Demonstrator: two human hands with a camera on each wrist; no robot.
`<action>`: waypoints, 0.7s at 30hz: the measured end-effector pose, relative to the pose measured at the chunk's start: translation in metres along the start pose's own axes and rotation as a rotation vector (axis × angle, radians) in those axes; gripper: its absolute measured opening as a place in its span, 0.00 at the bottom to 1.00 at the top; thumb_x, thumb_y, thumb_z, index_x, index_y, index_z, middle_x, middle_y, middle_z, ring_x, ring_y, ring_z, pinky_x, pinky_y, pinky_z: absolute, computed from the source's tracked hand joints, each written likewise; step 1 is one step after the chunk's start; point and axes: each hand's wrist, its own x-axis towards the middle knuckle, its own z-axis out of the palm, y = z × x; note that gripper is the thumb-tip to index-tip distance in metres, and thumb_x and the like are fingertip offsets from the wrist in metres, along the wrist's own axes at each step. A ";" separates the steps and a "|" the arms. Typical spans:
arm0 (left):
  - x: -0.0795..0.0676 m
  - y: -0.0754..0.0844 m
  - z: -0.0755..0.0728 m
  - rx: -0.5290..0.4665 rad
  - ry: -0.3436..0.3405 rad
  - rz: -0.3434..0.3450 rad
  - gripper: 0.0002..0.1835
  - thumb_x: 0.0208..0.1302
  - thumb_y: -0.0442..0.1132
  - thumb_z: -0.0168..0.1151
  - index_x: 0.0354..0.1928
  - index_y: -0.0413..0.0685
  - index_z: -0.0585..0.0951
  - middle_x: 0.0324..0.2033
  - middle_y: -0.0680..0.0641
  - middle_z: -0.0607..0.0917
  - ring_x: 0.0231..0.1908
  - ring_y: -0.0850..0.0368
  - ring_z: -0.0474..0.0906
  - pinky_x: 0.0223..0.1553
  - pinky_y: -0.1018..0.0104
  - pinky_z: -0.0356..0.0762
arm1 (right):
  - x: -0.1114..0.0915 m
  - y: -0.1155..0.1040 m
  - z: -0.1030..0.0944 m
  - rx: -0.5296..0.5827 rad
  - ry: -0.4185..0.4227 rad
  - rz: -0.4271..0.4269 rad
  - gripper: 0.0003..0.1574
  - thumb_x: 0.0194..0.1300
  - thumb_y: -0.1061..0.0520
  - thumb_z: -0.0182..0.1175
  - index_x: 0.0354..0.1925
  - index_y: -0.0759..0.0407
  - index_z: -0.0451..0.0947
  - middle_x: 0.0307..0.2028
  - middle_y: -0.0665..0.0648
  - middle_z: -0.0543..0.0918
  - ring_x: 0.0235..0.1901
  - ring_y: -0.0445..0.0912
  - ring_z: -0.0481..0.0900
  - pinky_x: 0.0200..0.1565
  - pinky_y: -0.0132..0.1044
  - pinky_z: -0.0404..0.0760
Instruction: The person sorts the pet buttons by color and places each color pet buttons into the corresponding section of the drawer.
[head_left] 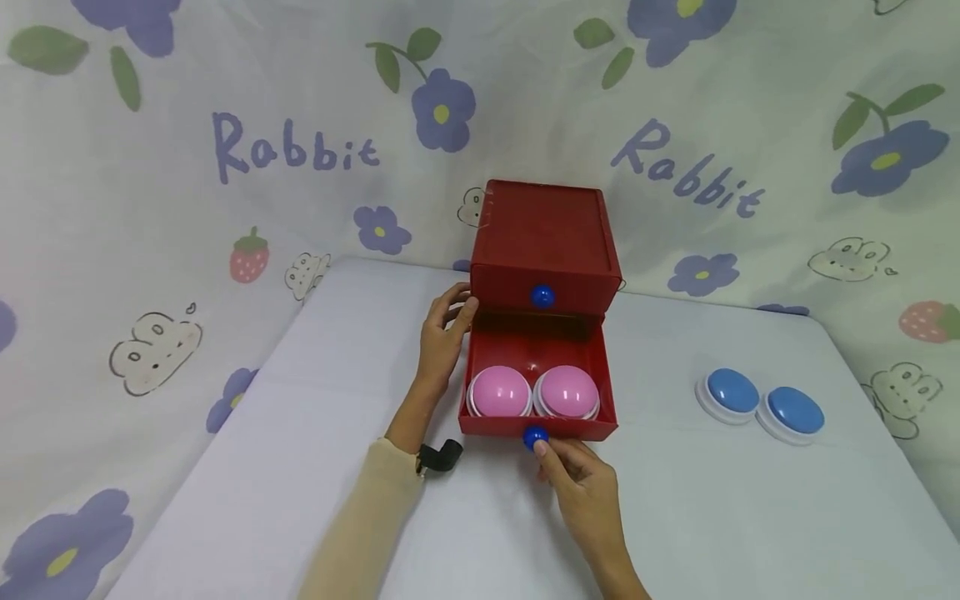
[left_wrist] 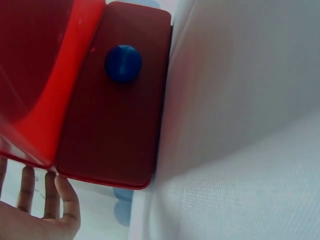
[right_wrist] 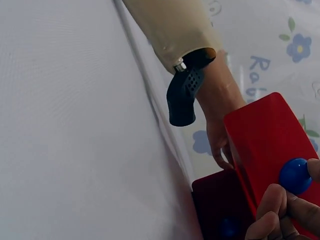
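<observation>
A red two-drawer box (head_left: pixel 551 229) stands toward the back of the table. Its lower drawer (head_left: pixel 534 343) is pulled out; the upper drawer front (left_wrist: pixel 112 120), with its own blue knob (head_left: pixel 542 296), is closed. Two pink dome-topped push buttons with white bases, a left one (head_left: pixel 501 392) and a right one (head_left: pixel 569 392), sit side by side at the drawer's front. My right hand (head_left: pixel 588 492) pinches the lower drawer's blue knob (right_wrist: pixel 295 176) between thumb and fingers. Against the box's left side, my left hand (head_left: pixel 444 337) rests with extended fingertips.
Two blue dome-topped push buttons, one (head_left: pixel 732 392) beside the other (head_left: pixel 795 411), lie on the white table (head_left: pixel 675 517) to the right. Behind the box hangs a printed cloth (head_left: pixel 300 100) with flowers, rabbits and lettering. A black wrist camera (head_left: pixel 441 456) sits on the left wrist.
</observation>
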 end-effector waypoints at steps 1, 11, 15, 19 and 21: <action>0.000 0.000 0.000 -0.003 0.000 0.001 0.25 0.71 0.57 0.59 0.67 0.67 0.74 0.60 0.55 0.74 0.58 0.55 0.73 0.53 0.56 0.79 | 0.000 0.000 0.000 0.002 0.002 -0.003 0.10 0.66 0.50 0.68 0.41 0.53 0.89 0.30 0.53 0.82 0.30 0.49 0.80 0.32 0.33 0.81; 0.001 -0.002 -0.001 -0.019 -0.005 0.007 0.24 0.70 0.57 0.59 0.67 0.68 0.74 0.60 0.54 0.74 0.58 0.54 0.73 0.54 0.56 0.79 | 0.002 0.001 0.002 0.045 0.013 -0.023 0.11 0.66 0.51 0.67 0.40 0.56 0.89 0.30 0.54 0.82 0.30 0.49 0.80 0.34 0.32 0.81; 0.001 -0.002 -0.001 -0.024 -0.009 -0.004 0.25 0.71 0.55 0.59 0.68 0.65 0.74 0.61 0.53 0.74 0.58 0.54 0.72 0.55 0.56 0.78 | 0.002 0.002 0.003 0.037 0.024 -0.010 0.10 0.66 0.50 0.68 0.40 0.54 0.89 0.30 0.54 0.82 0.31 0.49 0.80 0.33 0.32 0.81; 0.001 0.002 -0.001 -0.023 -0.012 -0.020 0.26 0.73 0.52 0.58 0.70 0.59 0.72 0.63 0.49 0.73 0.60 0.51 0.71 0.56 0.54 0.77 | 0.002 0.002 0.004 0.032 0.031 -0.003 0.10 0.65 0.49 0.68 0.39 0.52 0.89 0.30 0.54 0.82 0.31 0.50 0.80 0.33 0.33 0.81; -0.001 0.009 -0.001 -0.023 -0.016 -0.023 0.26 0.74 0.49 0.58 0.70 0.55 0.71 0.63 0.47 0.72 0.60 0.49 0.71 0.56 0.54 0.77 | 0.003 0.002 0.005 0.032 0.033 -0.008 0.10 0.65 0.48 0.68 0.39 0.52 0.88 0.30 0.54 0.82 0.31 0.50 0.80 0.33 0.33 0.81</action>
